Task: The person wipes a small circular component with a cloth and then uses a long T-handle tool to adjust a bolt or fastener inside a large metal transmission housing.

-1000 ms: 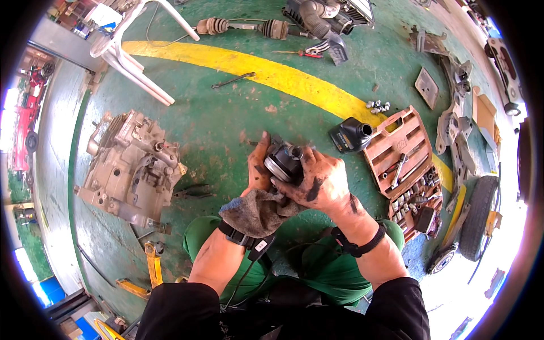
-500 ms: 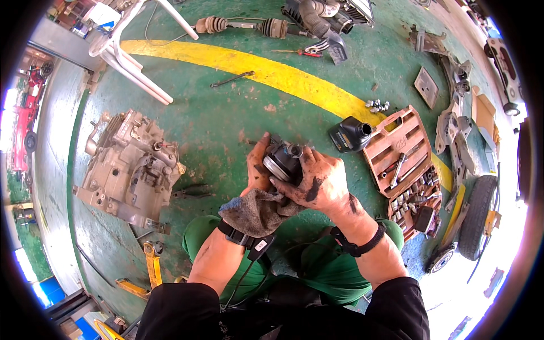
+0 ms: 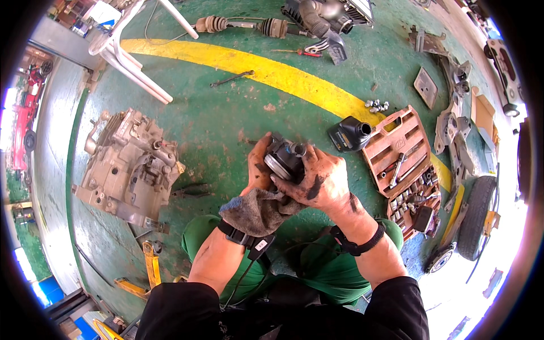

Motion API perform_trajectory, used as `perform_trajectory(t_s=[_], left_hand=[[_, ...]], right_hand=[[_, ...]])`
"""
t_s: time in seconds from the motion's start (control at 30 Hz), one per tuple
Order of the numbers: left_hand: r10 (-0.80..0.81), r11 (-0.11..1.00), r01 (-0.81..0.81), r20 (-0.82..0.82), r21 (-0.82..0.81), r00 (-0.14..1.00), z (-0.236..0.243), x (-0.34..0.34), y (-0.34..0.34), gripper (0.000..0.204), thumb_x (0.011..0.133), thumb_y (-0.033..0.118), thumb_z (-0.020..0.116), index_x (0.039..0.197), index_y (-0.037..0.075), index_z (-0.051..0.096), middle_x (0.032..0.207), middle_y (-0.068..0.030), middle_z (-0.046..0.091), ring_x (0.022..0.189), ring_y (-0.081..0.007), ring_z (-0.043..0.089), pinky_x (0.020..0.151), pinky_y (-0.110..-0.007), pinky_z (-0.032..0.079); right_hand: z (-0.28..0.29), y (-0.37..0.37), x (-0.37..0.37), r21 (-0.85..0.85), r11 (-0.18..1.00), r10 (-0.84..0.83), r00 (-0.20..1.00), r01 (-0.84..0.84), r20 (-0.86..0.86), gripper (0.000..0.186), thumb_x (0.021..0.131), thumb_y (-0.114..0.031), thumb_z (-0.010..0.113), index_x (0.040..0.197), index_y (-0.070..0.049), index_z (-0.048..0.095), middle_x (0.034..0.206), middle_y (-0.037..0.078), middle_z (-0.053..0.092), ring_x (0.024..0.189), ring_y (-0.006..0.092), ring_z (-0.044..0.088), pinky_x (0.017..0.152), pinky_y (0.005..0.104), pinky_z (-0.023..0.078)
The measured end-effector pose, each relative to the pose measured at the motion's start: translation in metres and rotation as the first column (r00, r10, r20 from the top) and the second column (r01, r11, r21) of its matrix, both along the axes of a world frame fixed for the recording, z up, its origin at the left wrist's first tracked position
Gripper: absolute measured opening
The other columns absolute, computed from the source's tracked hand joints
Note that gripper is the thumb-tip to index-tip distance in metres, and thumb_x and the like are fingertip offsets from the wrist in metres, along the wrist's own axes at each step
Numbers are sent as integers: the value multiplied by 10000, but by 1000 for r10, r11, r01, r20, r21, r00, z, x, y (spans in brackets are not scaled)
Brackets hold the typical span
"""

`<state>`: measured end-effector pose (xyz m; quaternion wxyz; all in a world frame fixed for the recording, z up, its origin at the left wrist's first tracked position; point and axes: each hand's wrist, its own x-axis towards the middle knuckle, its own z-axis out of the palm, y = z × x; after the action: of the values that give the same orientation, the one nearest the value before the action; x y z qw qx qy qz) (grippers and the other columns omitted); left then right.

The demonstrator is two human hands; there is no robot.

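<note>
Between both hands I hold a round black and silver car part (image 3: 283, 163) with a short stub on top; its exact kind I cannot make out. My left hand (image 3: 259, 171) is closed around its left side, its fingers partly hidden behind it. On the other side, my right hand (image 3: 324, 181) grips the part with bent fingers and thumb. Dark grease smears both hands. A dirty grey-brown rag (image 3: 258, 212) lies bunched under the part and over my left wrist. Which fingers hold the rag is hidden.
A large gearbox casing (image 3: 131, 170) sits at the left, with dark pliers (image 3: 192, 191) beside it. To the right are a black bottle (image 3: 350, 134) and an open toolbox (image 3: 399, 141) with sockets. Ahead lie a wrench (image 3: 232, 79), a screwdriver (image 3: 300, 52) and a drive shaft (image 3: 243, 25).
The part has tilted slightly in my hands, and my right fingers have shifted a little on it. The rag and the things on the floor stay where they were.
</note>
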<state>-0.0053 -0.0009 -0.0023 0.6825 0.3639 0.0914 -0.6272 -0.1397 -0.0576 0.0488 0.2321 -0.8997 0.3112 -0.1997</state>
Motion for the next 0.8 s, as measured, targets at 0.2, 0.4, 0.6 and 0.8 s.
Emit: perform_trajectory(t_s=[0.2, 0.4, 0.6, 0.8], left_hand=[[7, 1000, -8, 78, 10, 997, 0, -1, 1, 384, 980, 377, 415, 1021, 50, 611, 976, -126, 673, 852, -257, 662, 795, -392, 551], [0, 1000, 1, 36, -17, 999, 2, -1, 3, 376, 972, 378, 416, 1024, 62, 612, 970, -124, 672, 856, -260, 660, 797, -397, 549], [0, 1000, 0, 38, 4, 999, 6, -3, 0, 381, 965, 390, 425, 1025, 63, 611, 977, -126, 670, 861, -265, 662, 801, -410, 547], [-5, 1000, 3, 66, 28, 998, 9, -3, 0, 397, 963, 415, 421, 1037, 74, 610, 991, -120, 669, 877, -273, 658, 809, -418, 542]], right_hand=[[-2, 0, 0, -6, 1000, 13, 1000, -13, 4, 655, 684, -476, 777, 1054, 33, 593, 812, 166, 654, 696, 327, 669, 608, 393, 545], [0, 1, 1, 8, 1000, 7, 1000, -7, 10, 635, 680, -468, 783, 1029, 28, 593, 805, 160, 652, 692, 324, 669, 604, 393, 545], [3, -1, 0, 1, 1000, -10, 1000, 10, 29, 600, 672, -462, 788, 985, 10, 591, 778, 145, 640, 676, 320, 665, 595, 392, 543], [1, -2, 1, 42, 999, -6, 999, 4, 36, 580, 680, -436, 794, 999, 3, 589, 811, 149, 644, 725, 336, 667, 632, 402, 544]])
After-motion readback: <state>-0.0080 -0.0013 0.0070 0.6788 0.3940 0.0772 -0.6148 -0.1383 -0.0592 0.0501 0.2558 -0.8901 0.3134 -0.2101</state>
